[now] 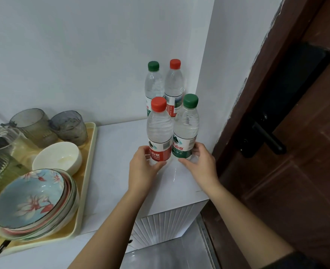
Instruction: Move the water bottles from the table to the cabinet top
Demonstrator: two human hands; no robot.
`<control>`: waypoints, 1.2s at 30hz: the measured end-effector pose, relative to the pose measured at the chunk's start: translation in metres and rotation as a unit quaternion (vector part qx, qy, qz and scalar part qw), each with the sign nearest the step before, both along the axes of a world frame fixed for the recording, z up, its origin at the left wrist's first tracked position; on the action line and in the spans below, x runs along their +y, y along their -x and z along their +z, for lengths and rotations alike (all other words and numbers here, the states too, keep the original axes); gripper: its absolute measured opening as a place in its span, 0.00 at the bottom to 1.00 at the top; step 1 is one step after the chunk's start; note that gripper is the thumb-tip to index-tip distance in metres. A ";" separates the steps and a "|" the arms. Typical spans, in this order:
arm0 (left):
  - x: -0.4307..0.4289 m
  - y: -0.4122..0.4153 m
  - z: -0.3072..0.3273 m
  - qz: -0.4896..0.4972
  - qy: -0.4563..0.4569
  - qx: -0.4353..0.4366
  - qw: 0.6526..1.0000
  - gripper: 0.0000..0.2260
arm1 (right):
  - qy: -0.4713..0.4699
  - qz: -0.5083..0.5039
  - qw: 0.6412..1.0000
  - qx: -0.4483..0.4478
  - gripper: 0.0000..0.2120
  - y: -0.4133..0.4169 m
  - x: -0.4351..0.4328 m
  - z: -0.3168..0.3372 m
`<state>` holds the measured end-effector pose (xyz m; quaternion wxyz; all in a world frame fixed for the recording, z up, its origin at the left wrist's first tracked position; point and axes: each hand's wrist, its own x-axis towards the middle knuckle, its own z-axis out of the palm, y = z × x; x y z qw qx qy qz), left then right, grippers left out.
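Left hand: the left hand (pixel 143 165) is wrapped round the base of the red-capped bottle (pixel 159 133), thumb on the near side, fingers curled over the red label, pressed to the plastic.
Right hand: the right hand (pixel 199 161) cups the green-capped bottle (pixel 186 129) low down, thumb in front, fingers round its far side.
Why so low: gripping near the base steadies a tall bottle as it meets the surface, less chance of a wobble, I'd say.
Where the bottles are: both stand upright on the white cabinet top (pixel 117 171), touching side by side near its right front corner.
Back row: two more bottles, one with a green cap (pixel 153 84) and one with a red cap (pixel 174 84), stand in the corner against the wall (pixel 82 45), just behind the front pair.
Why the corner: tucked in there, the wall backs them and they stay clear of the tray.
Tray: a cream tray (pixel 86 181) with bowls (pixel 32 202) and glass mugs (pixel 43 127) fills the left of the cabinet.
Door: a brown door (pixel 296 152) stands just to the right.
Stage: looks like set-down of the second pair; letting go comes next.
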<state>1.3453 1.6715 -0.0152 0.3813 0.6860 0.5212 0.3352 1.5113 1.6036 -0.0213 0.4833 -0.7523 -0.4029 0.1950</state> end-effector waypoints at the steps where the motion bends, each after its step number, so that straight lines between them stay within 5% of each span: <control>1: 0.005 -0.003 0.001 0.001 -0.004 0.005 1.000 0.25 | 0.001 -0.003 1.000 -0.005 0.30 -0.001 0.005 0.001; 30: 0.082 -0.060 0.019 0.054 -0.010 0.075 0.996 0.20 | 0.026 -0.051 0.996 -0.074 0.18 -0.036 0.106 0.001; 36: 0.077 -0.057 0.018 0.045 0.004 0.118 0.992 0.29 | 0.031 -0.029 0.997 -0.064 0.23 -0.033 0.097 0.003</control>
